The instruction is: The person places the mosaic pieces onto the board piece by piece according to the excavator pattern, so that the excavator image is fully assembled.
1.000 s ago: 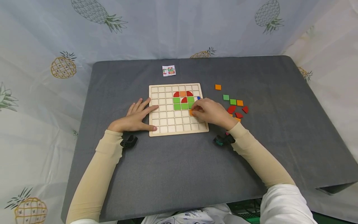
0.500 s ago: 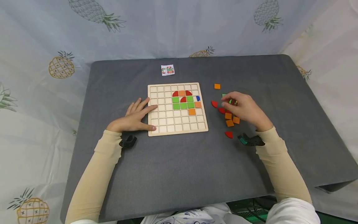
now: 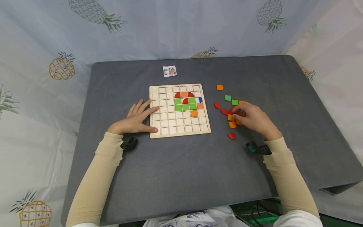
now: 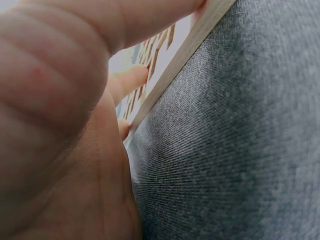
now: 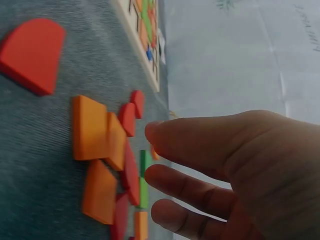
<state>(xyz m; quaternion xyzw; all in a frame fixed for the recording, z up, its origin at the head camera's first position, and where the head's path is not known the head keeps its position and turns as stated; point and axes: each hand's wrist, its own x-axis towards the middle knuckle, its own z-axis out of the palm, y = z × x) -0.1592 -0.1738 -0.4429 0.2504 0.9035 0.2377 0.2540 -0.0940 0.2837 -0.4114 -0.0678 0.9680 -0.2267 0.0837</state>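
Observation:
A wooden grid board point(image 3: 167, 123) lies flat on the table. Set in its cells are green squares point(image 3: 185, 107), orange squares point(image 3: 194, 113), red quarter-rounds point(image 3: 185, 101) and a small blue piece point(image 3: 200, 99). My left hand point(image 3: 134, 119) rests, fingers spread, on the board's left edge. Over the loose tiles to the right of the board hovers my right hand point(image 3: 256, 119), partly covering them. The right wrist view shows its thumb and fingers point(image 5: 185, 190) apart with nothing between them, beside orange squares point(image 5: 90, 127) and red quarter-rounds point(image 5: 32, 55).
Behind the board lies a small printed card point(image 3: 169, 71) with a coloured pattern. A lone orange square point(image 3: 219, 87) sits right of the board's far corner, and green squares point(image 3: 227, 98) lie nearer. A grey cloth point(image 3: 181, 176) covers the table; patterned curtains hang around it.
My right hand has left an orange square in a board cell and moved right to the loose tiles, then slightly nearer to me. My left hand stays on the board.

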